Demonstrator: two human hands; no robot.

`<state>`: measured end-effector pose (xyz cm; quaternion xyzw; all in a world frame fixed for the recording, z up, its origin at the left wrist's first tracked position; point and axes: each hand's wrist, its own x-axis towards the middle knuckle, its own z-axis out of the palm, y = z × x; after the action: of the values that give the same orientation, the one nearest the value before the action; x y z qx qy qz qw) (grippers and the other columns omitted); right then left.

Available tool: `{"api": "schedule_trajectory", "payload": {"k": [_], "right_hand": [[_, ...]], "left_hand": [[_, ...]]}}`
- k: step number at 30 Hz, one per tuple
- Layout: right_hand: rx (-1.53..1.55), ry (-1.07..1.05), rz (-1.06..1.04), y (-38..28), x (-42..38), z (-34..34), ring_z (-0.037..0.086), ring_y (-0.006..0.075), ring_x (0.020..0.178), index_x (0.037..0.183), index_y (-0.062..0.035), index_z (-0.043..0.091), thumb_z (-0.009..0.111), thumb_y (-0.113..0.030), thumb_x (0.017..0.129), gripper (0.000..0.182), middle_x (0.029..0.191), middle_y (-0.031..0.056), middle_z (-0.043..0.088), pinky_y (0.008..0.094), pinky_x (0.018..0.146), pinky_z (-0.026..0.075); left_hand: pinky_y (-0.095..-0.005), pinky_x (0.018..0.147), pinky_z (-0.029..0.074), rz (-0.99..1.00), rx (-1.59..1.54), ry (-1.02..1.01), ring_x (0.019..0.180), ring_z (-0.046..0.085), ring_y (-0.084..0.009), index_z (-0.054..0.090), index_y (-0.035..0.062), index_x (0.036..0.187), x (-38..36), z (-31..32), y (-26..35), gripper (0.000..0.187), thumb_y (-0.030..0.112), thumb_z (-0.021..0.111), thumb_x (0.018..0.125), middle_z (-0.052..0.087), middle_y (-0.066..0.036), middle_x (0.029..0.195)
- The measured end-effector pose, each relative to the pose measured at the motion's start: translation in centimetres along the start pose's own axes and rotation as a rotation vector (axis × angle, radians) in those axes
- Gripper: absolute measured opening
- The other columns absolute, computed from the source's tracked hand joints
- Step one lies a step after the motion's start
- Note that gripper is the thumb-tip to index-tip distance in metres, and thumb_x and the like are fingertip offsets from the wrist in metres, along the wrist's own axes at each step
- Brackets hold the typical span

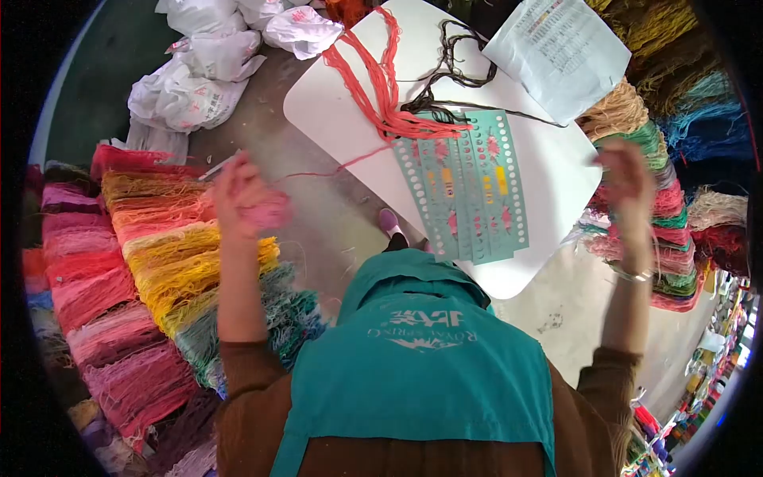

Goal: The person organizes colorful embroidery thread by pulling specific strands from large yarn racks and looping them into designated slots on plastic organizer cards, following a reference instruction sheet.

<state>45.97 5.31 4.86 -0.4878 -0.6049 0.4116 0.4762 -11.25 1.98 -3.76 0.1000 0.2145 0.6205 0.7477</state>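
My left hand (245, 197) is raised at the left, closed around a loose bundle of pink thread (266, 208). A thin pale stick-like object (219, 165) juts out beside its fingers. From near this hand a pink strand (338, 168) runs across to the white table (548, 187). My right hand (628, 179) is up over the table's right side, its fingers smeared by motion. Between the hands, green punched cards (469, 195) with rows of holes lie overlapping on the table. Coral-red thread (381, 87) spreads across their top end, beside black thread (449, 75).
Skeins in many colours (163, 246) are stacked at my left, with more skeins (668, 230) at the right. White plastic bags (203, 71) stand at the upper left. A printed sheet (560, 56) lies on the table's far right corner.
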Motion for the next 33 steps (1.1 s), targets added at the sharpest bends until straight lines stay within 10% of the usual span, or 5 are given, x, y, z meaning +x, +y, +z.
{"api": "schedule_trajectory", "payload": {"k": [4, 11, 17, 20, 33], "right_hand": [[0.238, -0.506, 0.178, 0.5, 2.0, 13.4, 0.06, 0.0105, 0.079, 0.118, -0.0065, 0.044, 0.046, 0.006, 0.091, 0.029, 0.083, 0.0073, 0.065, 0.0237, 0.067, 0.043], [0.244, -0.625, 0.203, 1.4, 2.8, 20.2, 0.057, 0.0076, 0.069, 0.125, -0.007, 0.044, 0.053, 0.001, 0.09, 0.036, 0.073, 0.0046, 0.063, 0.024, 0.063, 0.043], [-0.222, -0.189, -0.354, 5.2, 2.5, 21.3, 0.054, 0.0064, 0.064, 0.097, -0.0027, 0.063, 0.06, -0.002, 0.087, 0.011, 0.071, 0.0015, 0.06, 0.0237, 0.058, 0.044], [-0.026, -0.138, 0.109, 7.8, 2.7, 20.9, 0.052, 0.0077, 0.062, 0.09, -0.0017, 0.065, 0.062, -0.005, 0.086, 0.005, 0.071, 0.001, 0.06, 0.0242, 0.058, 0.044], [-0.056, -0.111, 0.061, 10.5, 2.5, 20.3, 0.056, 0.01, 0.063, 0.09, -0.0017, 0.06, 0.06, -0.009, 0.088, 0.008, 0.075, 0.0052, 0.062, 0.0251, 0.061, 0.047]], "left_hand": [[-0.0174, 0.043, 0.029, -0.19, 0.236, 0.006, 0.046, 0.036, -0.002, 0.049, 0.0028, 0.129, 1.7, 6.1, -8.0, 0.041, 0.019, 0.056, 0.092, 0.06, -0.003, 0.091], [-0.0189, 0.047, 0.032, -0.275, 0.579, -0.005, 0.052, 0.04, -0.0036, 0.059, 0.0057, 0.108, 4.7, 9.5, -15.2, 0.023, 0.02, 0.063, 0.09, 0.052, 0.002, 0.068], [-0.0223, 0.049, 0.037, -0.229, 0.661, 0.221, 0.055, 0.046, -0.0079, 0.066, 0.0059, 0.099, 6.1, 8.1, -17.5, 0.023, 0.026, 0.066, 0.088, 0.051, 0.001, 0.064], [-0.0262, 0.051, 0.04, -0.271, 0.659, 0.351, 0.055, 0.05, -0.0112, 0.066, 0.0058, 0.097, 6.5, 8.6, -18.1, 0.025, 0.029, 0.067, 0.086, 0.053, -0.002, 0.064], [-0.0253, 0.053, 0.039, -0.347, 1.004, 0.336, 0.057, 0.05, -0.01, 0.065, 0.0041, 0.081, 9.4, 6.8, -21.2, 0.017, 0.019, 0.064, 0.088, 0.055, 0.0, 0.065]]}}
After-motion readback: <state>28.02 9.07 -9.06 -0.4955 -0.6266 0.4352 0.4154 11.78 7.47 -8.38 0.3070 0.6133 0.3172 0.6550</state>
